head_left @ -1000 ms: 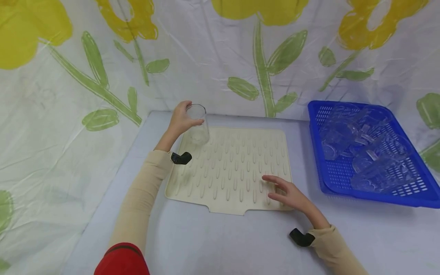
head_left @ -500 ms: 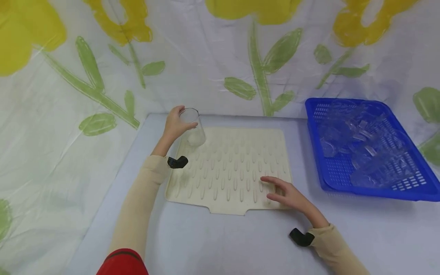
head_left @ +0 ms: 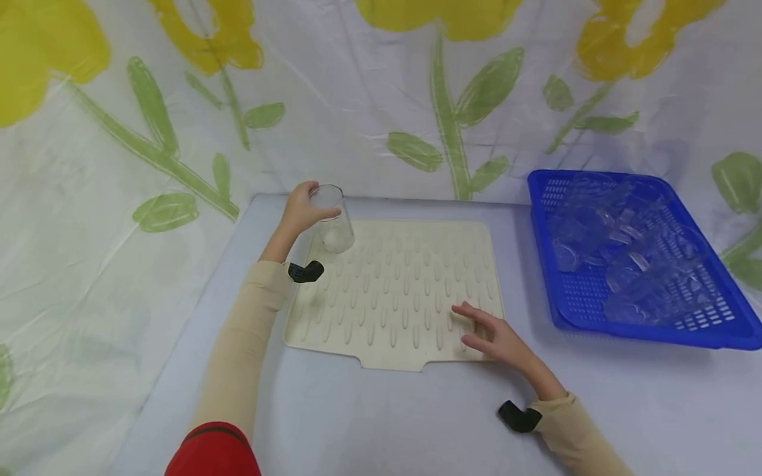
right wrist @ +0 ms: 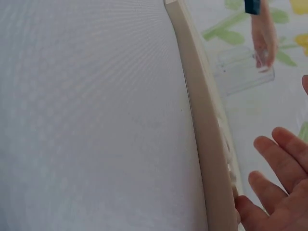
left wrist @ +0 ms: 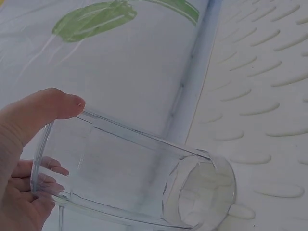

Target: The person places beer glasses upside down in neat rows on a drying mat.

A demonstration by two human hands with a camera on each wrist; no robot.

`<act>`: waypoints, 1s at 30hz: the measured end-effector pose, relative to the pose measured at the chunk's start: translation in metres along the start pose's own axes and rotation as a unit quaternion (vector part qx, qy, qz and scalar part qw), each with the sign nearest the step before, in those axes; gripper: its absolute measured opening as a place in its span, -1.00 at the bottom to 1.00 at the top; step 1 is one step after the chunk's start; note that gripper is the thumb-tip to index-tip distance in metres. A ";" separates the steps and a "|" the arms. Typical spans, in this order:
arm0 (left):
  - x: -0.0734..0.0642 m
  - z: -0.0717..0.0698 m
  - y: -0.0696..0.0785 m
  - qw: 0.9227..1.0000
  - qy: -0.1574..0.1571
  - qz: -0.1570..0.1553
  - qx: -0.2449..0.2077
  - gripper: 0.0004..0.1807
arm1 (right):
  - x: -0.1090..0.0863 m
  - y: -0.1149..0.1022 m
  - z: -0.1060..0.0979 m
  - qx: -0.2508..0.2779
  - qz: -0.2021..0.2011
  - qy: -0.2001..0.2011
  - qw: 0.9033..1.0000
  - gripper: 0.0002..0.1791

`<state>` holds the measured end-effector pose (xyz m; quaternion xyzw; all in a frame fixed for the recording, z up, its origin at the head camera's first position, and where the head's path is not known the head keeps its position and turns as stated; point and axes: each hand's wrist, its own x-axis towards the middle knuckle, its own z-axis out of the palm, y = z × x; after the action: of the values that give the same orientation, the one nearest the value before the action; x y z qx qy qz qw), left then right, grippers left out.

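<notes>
In the head view my left hand [head_left: 300, 210] grips a clear drinking glass [head_left: 337, 231] near its rim, thumb on one side and fingers on the other. The glass is at the far left corner of a cream drying mat [head_left: 387, 337] with raised ridges, its base towards the mat. Whether the base touches the ridges, I cannot tell. The left wrist view shows the same glass [left wrist: 125, 163] with its thick bottom beside the ridges. My right hand [head_left: 497, 337], holding nothing, is at the mat's front right, fingers spread and slightly bent.
A blue plastic basket [head_left: 553, 311] with several clear glasses [head_left: 655, 291] stands at the right of the table. White cloth [head_left: 357, 132] with yellow flowers hangs behind the table and on the left. A small notched tab [head_left: 393, 363] juts from the mat's front edge.
My left hand has shifted slightly left with the glass, which tilts a little more than one second ago. The right hand stays about where it was. The head view has shifted slightly.
</notes>
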<state>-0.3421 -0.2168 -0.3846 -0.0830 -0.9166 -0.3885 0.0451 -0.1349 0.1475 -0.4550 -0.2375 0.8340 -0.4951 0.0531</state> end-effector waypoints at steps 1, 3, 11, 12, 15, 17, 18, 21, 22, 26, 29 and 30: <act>0.000 0.000 0.001 1.000 -0.005 -0.003 0.000 -0.16 | -0.001 0.000 0.000 0.001 0.004 0.000 1.000 -0.48; 0.001 0.000 0.003 1.000 -0.013 -0.010 0.000 -0.16 | -0.003 0.005 0.001 0.005 0.004 0.000 1.000 -0.47; 0.005 -0.001 0.003 0.999 -0.036 -0.016 0.003 -0.13 | -0.004 0.034 0.006 0.007 -0.008 0.006 1.000 -0.39; 0.006 -0.002 0.002 0.999 -0.036 -0.016 0.002 -0.12 | -0.004 0.031 0.005 0.008 -0.009 0.006 1.000 -0.38; 0.004 -0.003 0.000 0.999 -0.032 -0.014 -0.003 -0.12 | -0.002 0.019 0.003 0.014 -0.015 0.002 1.000 -0.39; 0.004 -0.002 0.000 1.000 -0.029 -0.009 -0.002 -0.12 | -0.003 0.010 0.001 0.015 -0.013 0.000 1.000 -0.40; 0.003 -0.001 0.000 1.000 -0.028 -0.007 -0.004 -0.12 | -0.003 0.006 0.000 0.010 -0.011 -0.002 1.000 -0.40; 0.003 0.001 -0.002 1.000 -0.022 -0.002 -0.014 -0.08 | -0.005 0.000 -0.002 0.000 -0.001 -0.008 1.000 -0.40; 0.002 0.001 -0.002 1.000 -0.018 0.000 -0.018 -0.07 | -0.005 -0.001 -0.003 -0.003 0.000 -0.010 1.000 -0.41; 0.000 0.003 -0.004 0.999 0.006 0.006 -0.034 -0.04 | -0.007 0.002 -0.005 -0.005 0.000 -0.019 1.000 -0.42; -0.001 0.003 -0.005 0.999 0.017 0.011 -0.033 -0.02 | -0.009 0.013 -0.006 0.003 0.000 -0.026 1.000 -0.43; -0.002 0.003 -0.006 0.999 0.019 0.012 -0.033 -0.01 | -0.009 0.018 -0.006 0.002 0.001 -0.029 1.000 -0.42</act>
<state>-0.3416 -0.2187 -0.3909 -0.0886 -0.9013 -0.4192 0.0643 -0.1346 0.1634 -0.4687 -0.2511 0.8310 -0.4901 0.0781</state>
